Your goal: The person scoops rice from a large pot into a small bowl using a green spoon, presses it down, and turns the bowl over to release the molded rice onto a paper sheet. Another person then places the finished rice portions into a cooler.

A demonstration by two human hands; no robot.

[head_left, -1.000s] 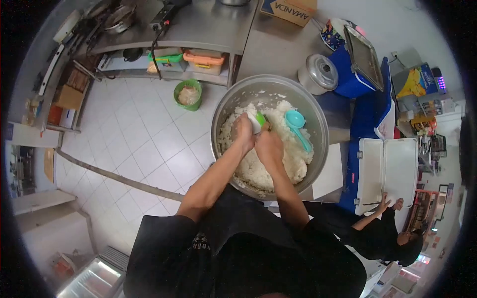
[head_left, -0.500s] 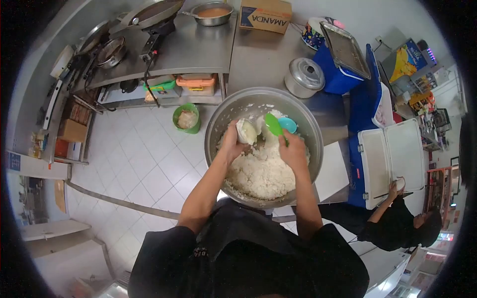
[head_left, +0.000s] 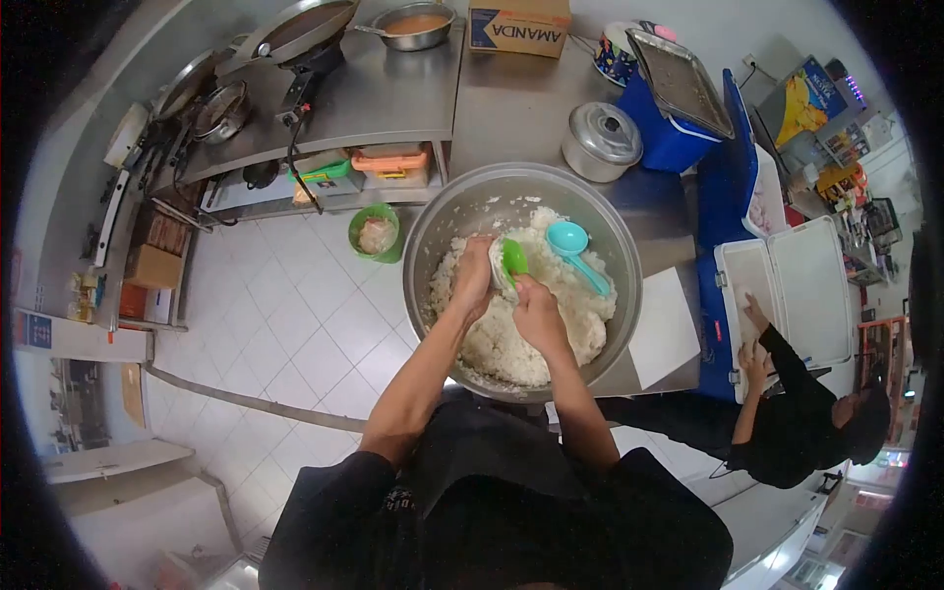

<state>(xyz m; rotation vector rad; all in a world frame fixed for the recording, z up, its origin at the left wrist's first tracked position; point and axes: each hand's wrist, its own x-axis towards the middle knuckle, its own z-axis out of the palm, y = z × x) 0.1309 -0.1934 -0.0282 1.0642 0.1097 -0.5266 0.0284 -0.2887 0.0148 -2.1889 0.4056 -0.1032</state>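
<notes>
A wide metal pot point(head_left: 421, 231) holds a mass of white rice point(head_left: 501, 339). Over it, my left hand point(head_left: 474, 275) is closed around a small whitish packet of rice point(head_left: 497, 267), partly hidden by the fingers; whether it is a bag or a cup I cannot tell. My right hand point(head_left: 538, 313) grips a green rice paddle point(head_left: 513, 258), its blade right at the packet's opening. To the right of my hands, a turquoise ladle point(head_left: 567, 239) lies on the rice, handle pointing toward the pot's right side.
A lidded pot point(head_left: 602, 143) stands behind to the right, beside blue coolers point(head_left: 669, 133). A white board point(head_left: 664, 329) lies right of the big pot. Left on the floor is a green bin point(head_left: 375, 234). At right, a co-worker point(head_left: 787, 433) reaches into an open cooler point(head_left: 742, 285).
My right hand has brought the paddle left and down to the packet. The turquoise ladle now shows fully. The co-worker's hands have moved over the open cooler, and the round white thing no longer shows.
</notes>
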